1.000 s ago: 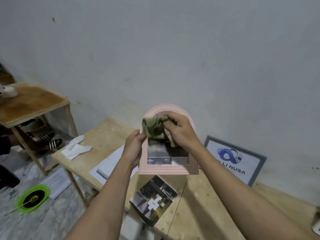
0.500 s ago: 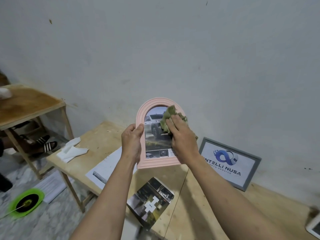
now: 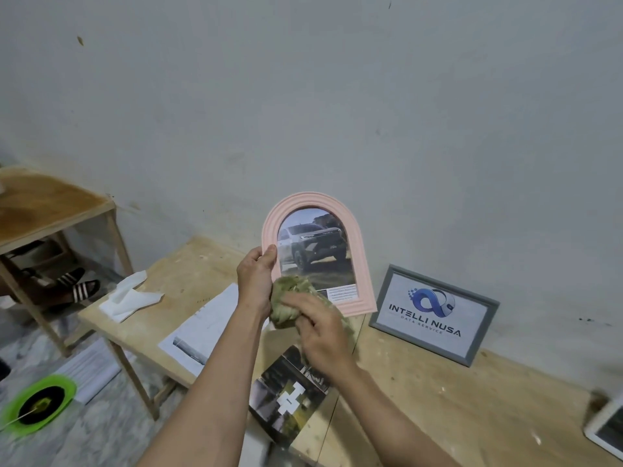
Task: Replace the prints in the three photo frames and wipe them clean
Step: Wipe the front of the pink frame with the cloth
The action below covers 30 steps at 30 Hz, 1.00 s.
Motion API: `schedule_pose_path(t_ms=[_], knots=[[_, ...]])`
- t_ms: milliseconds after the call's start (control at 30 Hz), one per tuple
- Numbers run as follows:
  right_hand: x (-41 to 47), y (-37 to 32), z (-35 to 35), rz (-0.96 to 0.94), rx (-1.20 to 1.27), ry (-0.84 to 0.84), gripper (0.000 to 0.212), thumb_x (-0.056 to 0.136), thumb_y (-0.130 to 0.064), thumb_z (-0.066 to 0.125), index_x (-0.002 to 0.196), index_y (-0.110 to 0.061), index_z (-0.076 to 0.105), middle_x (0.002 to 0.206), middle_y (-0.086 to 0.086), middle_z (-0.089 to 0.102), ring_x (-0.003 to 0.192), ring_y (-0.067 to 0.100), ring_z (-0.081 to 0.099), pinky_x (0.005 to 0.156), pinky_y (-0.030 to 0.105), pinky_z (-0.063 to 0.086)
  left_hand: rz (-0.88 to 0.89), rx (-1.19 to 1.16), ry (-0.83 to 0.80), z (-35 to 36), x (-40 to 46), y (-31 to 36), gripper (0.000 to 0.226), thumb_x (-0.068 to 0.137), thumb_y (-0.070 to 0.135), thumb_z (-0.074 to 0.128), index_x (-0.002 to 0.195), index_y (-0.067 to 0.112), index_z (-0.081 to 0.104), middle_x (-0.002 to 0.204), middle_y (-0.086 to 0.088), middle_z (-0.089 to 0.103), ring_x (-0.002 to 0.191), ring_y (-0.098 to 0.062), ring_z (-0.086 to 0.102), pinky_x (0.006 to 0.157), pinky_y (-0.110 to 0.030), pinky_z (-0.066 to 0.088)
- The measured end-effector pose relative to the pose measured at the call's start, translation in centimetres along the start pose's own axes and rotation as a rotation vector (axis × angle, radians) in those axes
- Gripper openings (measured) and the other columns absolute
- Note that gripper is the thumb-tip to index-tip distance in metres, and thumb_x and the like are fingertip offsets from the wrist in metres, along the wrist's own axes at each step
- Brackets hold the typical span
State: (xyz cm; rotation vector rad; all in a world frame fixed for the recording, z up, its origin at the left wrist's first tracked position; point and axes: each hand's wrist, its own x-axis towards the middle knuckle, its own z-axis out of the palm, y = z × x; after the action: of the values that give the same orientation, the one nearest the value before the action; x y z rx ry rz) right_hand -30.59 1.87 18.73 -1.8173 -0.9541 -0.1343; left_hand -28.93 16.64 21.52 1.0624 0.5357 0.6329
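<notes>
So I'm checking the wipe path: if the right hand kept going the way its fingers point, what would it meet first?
Probably the green cloth the right hand already holds, then the pink frame's lower-left corner near the left hand. Depth is unclear.

1. The green cloth point(image 3: 290, 304) and right hand point(image 3: 322, 335), itself motion-blurred, hide the pink frame point(image 3: 361, 264)'s lower left corner.
2. The white frame point(image 3: 606, 429) is cut off at the right edge.
3. The small caption text on the truck print point(image 3: 315, 249) is unreadable.
</notes>
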Motion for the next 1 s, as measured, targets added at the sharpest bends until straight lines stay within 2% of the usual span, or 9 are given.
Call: schedule_pose_path(t_ms=[67, 200, 333, 467, 600, 733, 800, 900, 1000], knots=[[2.3, -1.7, -2.3, 0.061, 0.152, 0.023, 0.048, 0.085, 0.013, 0.044, 0.120, -0.010, 0.065, 0.118, 0.002, 0.064, 0.106, -0.004, 0.057, 0.090, 0.015, 0.046, -0.021, -0.006, -0.028, -0.7, 0.1, 0.6, 0.017, 0.096, 0.011, 0.059, 0.082, 0.007, 0.067, 0.070, -0.010, 0.067, 0.066, -0.024, 0.060, 0.066, -0.033, 0.049], [10.3, -3.5, -6.4, -0.173, -0.102, 0.233, 0.052, 0.080, 0.010, 0.047, 0.126, -0.010, 0.063, 0.130, 0.004, 0.061, 0.126, 0.016, 0.052, 0.109, 0.030, 0.038, -0.010, 0.016, -0.156, -0.4, -1.0, 1.3, 0.016, 0.095, 0.015, 0.061, 0.093, 0.001, 0.068, 0.083, -0.022, 0.067, 0.076, -0.032, 0.063, 0.074, -0.044, 0.050], [12.6, -1.9, -5.6, -0.234, -0.375, -0.101, 0.056, 0.079, 0.003, 0.049, 0.132, -0.015, 0.058, 0.148, 0.004, 0.044, 0.144, 0.022, 0.028, 0.120, 0.037, 0.014, 0.019, -0.073, -0.154, 0.8, -1.9, 2.3, 0.013, 0.088, 0.016, 0.066, 0.087, 0.004, 0.067, 0.085, -0.022, 0.063, 0.079, -0.032, 0.057, 0.074, -0.046, 0.046], [6.5, -0.7, -2.8, -0.115, -0.115, -0.269, 0.050, 0.083, 0.007, 0.051, 0.125, -0.015, 0.063, 0.140, -0.001, 0.053, 0.136, 0.008, 0.039, 0.116, 0.023, 0.024, -0.024, -0.105, -0.063, -0.9, -1.4, 2.5, 0.016, 0.092, 0.010, 0.065, 0.077, 0.008, 0.066, 0.071, -0.015, 0.068, 0.064, -0.026, 0.064, 0.062, -0.035, 0.054], [5.0, -1.5, -3.5, 0.231, 0.222, -0.454, 0.034, 0.095, 0.000, 0.048, 0.115, -0.019, 0.067, 0.106, 0.008, 0.071, 0.097, 0.020, 0.066, 0.086, 0.033, 0.052, -0.064, -0.037, 0.022, -2.5, -1.5, 1.3, 0.023, 0.096, 0.009, 0.059, 0.074, 0.008, 0.062, 0.061, -0.004, 0.067, 0.060, -0.024, 0.062, 0.058, -0.030, 0.050], [8.8, -2.9, -5.3, 0.408, 0.550, -0.087, 0.032, 0.092, 0.006, 0.048, 0.101, -0.017, 0.068, 0.092, -0.005, 0.074, 0.085, 0.008, 0.069, 0.080, 0.027, 0.052, -0.122, 0.003, -0.004, -2.7, -1.8, 0.6, 0.022, 0.095, 0.004, 0.054, 0.075, 0.005, 0.062, 0.065, -0.011, 0.063, 0.061, -0.023, 0.060, 0.060, -0.030, 0.048], [10.8, -2.1, -6.2, 0.151, 0.101, 0.065, 0.035, 0.087, 0.004, 0.049, 0.107, -0.019, 0.067, 0.103, -0.005, 0.071, 0.097, 0.011, 0.065, 0.087, 0.029, 0.050, -0.119, 0.040, -0.048, -2.2, -2.3, 0.7, 0.025, 0.098, 0.014, 0.055, 0.075, 0.005, 0.059, 0.061, -0.007, 0.061, 0.060, -0.020, 0.059, 0.056, -0.025, 0.044], [11.4, 0.0, -6.3, -0.315, -0.579, 0.070, 0.042, 0.080, -0.009, 0.046, 0.117, -0.015, 0.065, 0.113, 0.008, 0.065, 0.101, 0.029, 0.059, 0.084, 0.036, 0.050, -0.106, 0.065, -0.094, -1.4, -2.9, 1.2, 0.023, 0.100, 0.014, 0.055, 0.081, 0.003, 0.059, 0.058, -0.004, 0.062, 0.054, -0.017, 0.061, 0.049, -0.020, 0.044], [10.6, 1.9, -5.0, -0.275, -0.718, -0.140, 0.050, 0.091, -0.034, 0.048, 0.139, -0.023, 0.047, 0.147, 0.007, 0.044, 0.135, 0.027, 0.039, 0.107, 0.045, 0.034, -0.101, 0.051, -0.100, -1.1, -2.9, 1.4, 0.022, 0.096, 0.015, 0.061, 0.093, -0.006, 0.064, 0.078, -0.019, 0.070, 0.073, -0.028, 0.067, 0.068, -0.039, 0.056]])
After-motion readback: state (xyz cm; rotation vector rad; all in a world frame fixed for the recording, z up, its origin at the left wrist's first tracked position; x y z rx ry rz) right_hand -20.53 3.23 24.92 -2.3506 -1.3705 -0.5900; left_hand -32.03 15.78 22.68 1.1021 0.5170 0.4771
